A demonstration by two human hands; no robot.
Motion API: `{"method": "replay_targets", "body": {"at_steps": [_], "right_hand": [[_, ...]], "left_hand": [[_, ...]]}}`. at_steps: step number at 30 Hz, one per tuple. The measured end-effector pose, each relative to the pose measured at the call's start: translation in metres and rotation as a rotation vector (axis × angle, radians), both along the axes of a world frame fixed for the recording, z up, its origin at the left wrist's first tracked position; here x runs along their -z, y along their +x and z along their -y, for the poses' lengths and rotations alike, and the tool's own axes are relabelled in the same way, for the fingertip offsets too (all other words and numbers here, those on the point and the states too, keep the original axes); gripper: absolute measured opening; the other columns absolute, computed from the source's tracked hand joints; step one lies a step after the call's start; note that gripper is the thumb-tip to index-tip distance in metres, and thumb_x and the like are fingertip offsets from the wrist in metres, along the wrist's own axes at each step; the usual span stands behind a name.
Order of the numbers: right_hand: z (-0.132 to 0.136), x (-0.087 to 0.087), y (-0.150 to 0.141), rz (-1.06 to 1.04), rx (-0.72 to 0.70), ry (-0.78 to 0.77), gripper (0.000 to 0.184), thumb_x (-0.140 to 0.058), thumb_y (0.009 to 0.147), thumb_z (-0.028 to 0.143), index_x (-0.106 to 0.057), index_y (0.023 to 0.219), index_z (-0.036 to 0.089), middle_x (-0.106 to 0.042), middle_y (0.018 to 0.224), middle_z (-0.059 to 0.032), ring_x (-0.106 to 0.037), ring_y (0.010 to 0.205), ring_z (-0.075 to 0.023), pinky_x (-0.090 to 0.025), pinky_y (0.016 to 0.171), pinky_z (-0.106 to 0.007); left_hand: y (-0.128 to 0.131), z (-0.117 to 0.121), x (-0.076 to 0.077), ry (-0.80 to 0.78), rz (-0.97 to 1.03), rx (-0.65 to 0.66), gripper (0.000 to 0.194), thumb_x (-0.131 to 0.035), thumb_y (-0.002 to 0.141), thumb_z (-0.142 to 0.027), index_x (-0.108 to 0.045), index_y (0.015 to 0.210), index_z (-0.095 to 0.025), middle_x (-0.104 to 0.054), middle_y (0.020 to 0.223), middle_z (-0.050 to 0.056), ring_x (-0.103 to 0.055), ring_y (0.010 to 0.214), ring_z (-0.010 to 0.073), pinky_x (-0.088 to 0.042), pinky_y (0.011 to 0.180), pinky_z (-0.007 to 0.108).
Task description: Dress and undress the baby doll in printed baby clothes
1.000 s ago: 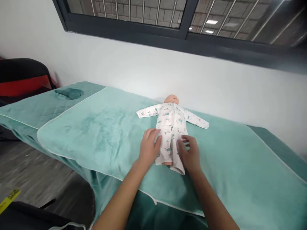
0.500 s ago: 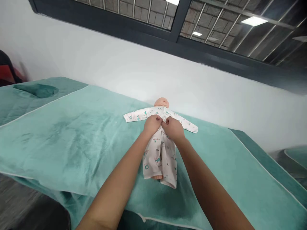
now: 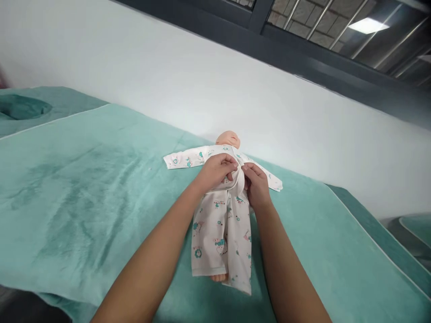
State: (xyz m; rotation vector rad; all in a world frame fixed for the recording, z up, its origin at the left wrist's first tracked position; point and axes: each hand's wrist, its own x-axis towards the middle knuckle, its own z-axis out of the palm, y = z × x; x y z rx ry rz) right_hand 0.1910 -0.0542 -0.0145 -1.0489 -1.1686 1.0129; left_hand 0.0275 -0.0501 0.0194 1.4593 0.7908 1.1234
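A doll (image 3: 227, 138) lies on its back near the wall, dressed in a white printed baby top (image 3: 186, 159) with both sleeves spread out. White printed baby pants (image 3: 209, 233) cover its legs, and a bit of a foot shows at the hem. Over the doll's belly, my left hand (image 3: 217, 171) is closed in a pinch at the front of the top. My right hand (image 3: 257, 185), just to the right, pinches the top's edge. A curved white band of cloth hangs between the two hands. What exactly lies between the fingertips is partly hidden.
A green padded cover (image 3: 111, 188) spreads under the doll, with pale piping along its edges. The white wall (image 3: 161, 76) rises right behind the doll's head, below a dark window frame (image 3: 303, 58). At far left a hole opens in the cover (image 3: 25, 106).
My hands have drawn slightly apart and lifted the cloth, so a white band shows between them. The view has moved closer and tilted downward.
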Motion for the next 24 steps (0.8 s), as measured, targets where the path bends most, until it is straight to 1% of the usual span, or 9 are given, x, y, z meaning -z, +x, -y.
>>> {"method": "replay_targets", "body": {"at_steps": [3, 5, 8, 13, 16, 20, 24], "right_hand": [[-0.001, 0.000, 0.000, 0.003, -0.002, -0.001, 0.025, -0.073, 0.074, 0.044, -0.062, 0.078, 0.022, -0.045, 0.054, 0.0068, -0.033, 0.046, -0.0078, -0.022, 0.043, -0.023], [-0.001, 0.001, -0.001, -0.024, 0.001, -0.002, 0.026, -0.074, 0.073, 0.044, -0.063, 0.079, 0.022, -0.046, 0.054, 0.0065, -0.035, 0.046, -0.0082, -0.023, 0.043, -0.023], [-0.001, 0.002, -0.002, -0.040, -0.013, 0.008, 0.026, -0.074, 0.074, 0.045, -0.065, 0.079, 0.021, -0.049, 0.053, 0.0058, -0.036, 0.046, -0.0083, -0.024, 0.043, -0.023], [-0.001, 0.003, -0.002, 0.026, -0.051, 0.007, 0.021, -0.069, 0.080, 0.041, -0.066, 0.078, 0.020, -0.053, 0.053, 0.0048, -0.038, 0.045, -0.0076, -0.024, 0.044, -0.022], [-0.001, 0.004, -0.003, 0.039, -0.045, 0.002, 0.020, -0.072, 0.078, 0.039, -0.066, 0.083, 0.021, -0.053, 0.055, 0.0057, -0.037, 0.044, -0.0072, -0.024, 0.043, -0.022], [-0.001, 0.004, -0.003, 0.107, -0.036, -0.012, 0.027, -0.077, 0.073, 0.039, -0.064, 0.090, 0.022, -0.055, 0.055, 0.0062, -0.038, 0.044, -0.0074, -0.026, 0.044, -0.021], [-0.001, 0.003, -0.003, 0.132, -0.047, -0.008, 0.032, -0.080, 0.071, 0.039, -0.062, 0.091, 0.021, -0.055, 0.058, 0.0060, -0.040, 0.046, -0.0070, -0.027, 0.044, -0.021]], "left_hand": [[0.000, -0.001, 0.001, -0.017, -0.023, -0.027, 0.005, -0.056, 0.087, -0.019, -0.060, 0.083, -0.017, -0.062, 0.063, -0.002, -0.050, 0.049, 0.0067, -0.038, 0.047, 0.019], [0.000, -0.001, 0.003, -0.009, -0.044, -0.039, 0.006, -0.057, 0.087, -0.020, -0.060, 0.083, -0.016, -0.062, 0.063, -0.002, -0.049, 0.049, 0.0063, -0.037, 0.047, 0.018], [0.002, -0.004, 0.008, -0.008, -0.045, -0.050, 0.009, -0.059, 0.086, -0.024, -0.060, 0.081, -0.016, -0.060, 0.060, -0.003, -0.047, 0.048, 0.0062, -0.036, 0.047, 0.018], [0.002, -0.009, 0.015, -0.018, 0.018, -0.051, 0.016, -0.060, 0.086, -0.032, -0.060, 0.081, -0.017, -0.060, 0.061, -0.002, -0.042, 0.045, 0.0063, -0.033, 0.044, 0.020], [0.002, -0.009, 0.014, -0.018, 0.018, -0.050, 0.016, -0.060, 0.085, -0.031, -0.061, 0.081, -0.016, -0.061, 0.062, -0.002, -0.043, 0.047, 0.0065, -0.034, 0.045, 0.019], [0.001, -0.008, 0.012, -0.029, 0.004, -0.046, 0.015, -0.061, 0.083, -0.029, -0.063, 0.081, -0.015, -0.059, 0.064, -0.002, -0.046, 0.050, 0.0072, -0.037, 0.046, 0.019], [-0.001, -0.007, 0.012, -0.014, 0.009, -0.017, 0.018, -0.063, 0.083, -0.034, -0.065, 0.084, -0.015, -0.059, 0.066, -0.002, -0.049, 0.053, 0.0071, -0.040, 0.048, 0.018]]}}
